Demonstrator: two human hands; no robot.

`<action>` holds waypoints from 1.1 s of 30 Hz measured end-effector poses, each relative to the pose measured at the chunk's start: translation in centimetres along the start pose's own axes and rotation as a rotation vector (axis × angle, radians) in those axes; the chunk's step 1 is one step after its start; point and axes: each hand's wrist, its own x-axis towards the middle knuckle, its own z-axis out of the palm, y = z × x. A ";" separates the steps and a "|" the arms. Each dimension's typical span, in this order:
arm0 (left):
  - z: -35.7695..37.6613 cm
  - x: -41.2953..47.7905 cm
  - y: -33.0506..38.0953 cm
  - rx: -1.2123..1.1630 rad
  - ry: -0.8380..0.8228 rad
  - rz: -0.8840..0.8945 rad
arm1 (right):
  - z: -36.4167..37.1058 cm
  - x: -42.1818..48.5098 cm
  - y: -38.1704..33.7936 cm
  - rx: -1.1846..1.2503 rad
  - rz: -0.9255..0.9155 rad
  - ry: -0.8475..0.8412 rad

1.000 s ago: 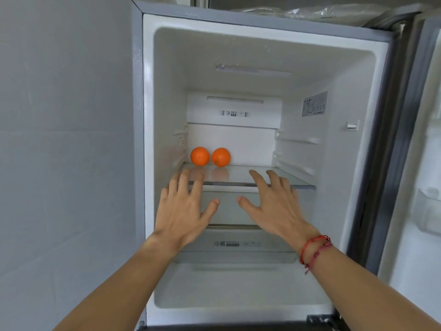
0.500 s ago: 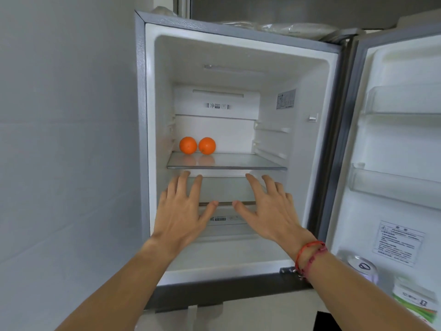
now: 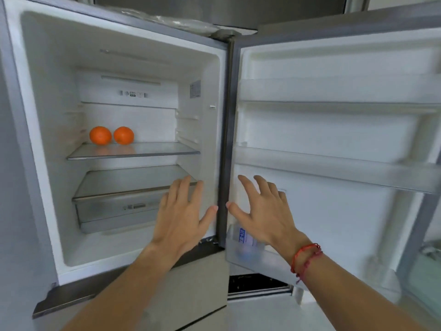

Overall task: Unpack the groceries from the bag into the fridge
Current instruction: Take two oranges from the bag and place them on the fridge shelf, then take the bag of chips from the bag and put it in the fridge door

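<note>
The fridge (image 3: 43,115) stands open, its door (image 3: 334,130) swung out to the right. Two oranges (image 3: 100,135) (image 3: 123,135) sit side by side at the back left of the upper glass shelf (image 3: 148,150). My left hand (image 3: 181,211) hovers flat with fingers spread in front of the fridge's lower right corner, holding nothing. My right hand (image 3: 260,211), with a red string bracelet on its wrist, is spread the same way before the lower part of the door. No bag is in view.
A second glass shelf (image 3: 124,182) lies over a clear drawer (image 3: 114,211) below. The door has several bins; the lowest bin (image 3: 250,254) holds a blurred blue-and-white carton. A grey wall runs along the left. A lower drawer front (image 3: 195,287) is shut.
The view has swung to the right and pulled back from the fridge, so the door fills the right half. Both hands stay spread and empty, now in front of the hinge side.
</note>
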 end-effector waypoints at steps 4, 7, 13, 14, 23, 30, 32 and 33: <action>1.7 0.1 6.6 -0.091 -0.014 0.105 | -2.7 -3.8 5.8 -0.125 0.107 0.006; 2.9 -0.1 11.6 -0.181 -0.037 0.208 | -4.7 -6.9 9.6 -0.228 0.197 0.011; 5.0 -0.5 20.7 -0.387 -0.058 0.384 | -8.6 -13.2 14.9 -0.358 0.407 0.014; 5.2 -0.5 22.1 -0.432 -0.056 0.416 | -9.2 -14.3 15.6 -0.384 0.449 0.008; 5.2 -2.7 34.8 -0.705 -0.077 0.745 | -14.6 -26.0 18.1 -0.625 0.857 0.027; 0.9 -7.9 43.7 -0.927 -0.146 0.956 | -21.3 -35.7 16.2 -0.798 1.141 0.071; -1.0 -9.7 46.2 -0.992 -0.142 1.013 | -23.1 -38.7 15.3 -0.845 1.212 0.084; -2.0 -10.7 47.4 -1.020 -0.140 1.040 | -24.0 -40.2 14.8 -0.866 1.243 0.093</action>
